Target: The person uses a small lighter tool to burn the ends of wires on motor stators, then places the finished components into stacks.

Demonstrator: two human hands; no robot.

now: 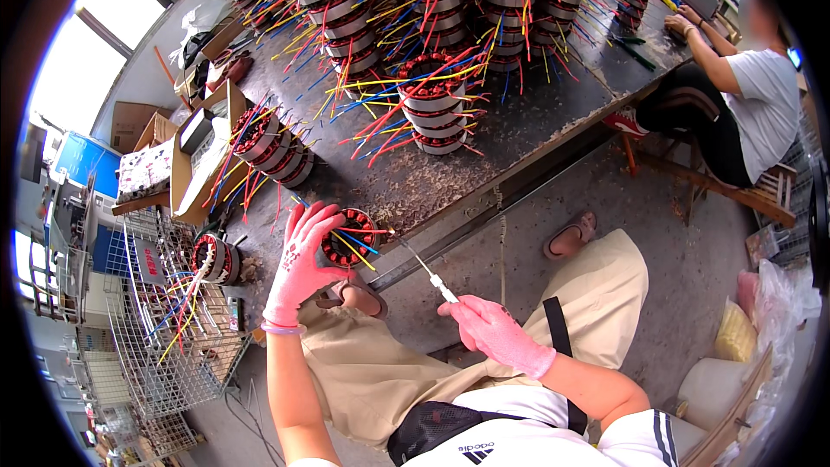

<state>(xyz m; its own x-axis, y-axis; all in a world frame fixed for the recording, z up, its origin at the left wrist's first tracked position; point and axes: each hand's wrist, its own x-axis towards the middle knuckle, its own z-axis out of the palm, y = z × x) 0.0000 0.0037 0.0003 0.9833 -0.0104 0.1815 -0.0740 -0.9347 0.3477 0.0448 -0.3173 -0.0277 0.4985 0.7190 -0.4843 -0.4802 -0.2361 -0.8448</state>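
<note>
A motor stator (364,229) with red-wound copper slots stands at the near table edge, seen from above. Red, blue and yellow leads stick out of it. My left hand (303,259), in a pink glove, cups its left side, fingers along the far side and thumb on the near side. My right hand (499,334), also gloved in pink, is closed round the white handle of a thin metal tool (439,282). The tool's shaft points up and left toward the stator; whether its tip touches cannot be made out. Left of my left hand sits another stator (216,261) with white-sleeved leads.
Stacked stators (346,22) with coloured leads fill the table's far side. Nearer stand two short stator stacks (437,112) (275,151). Scraps litter the dark tabletop (501,143). Wire baskets (156,294) stand at left. A seated person (761,112) works at the right.
</note>
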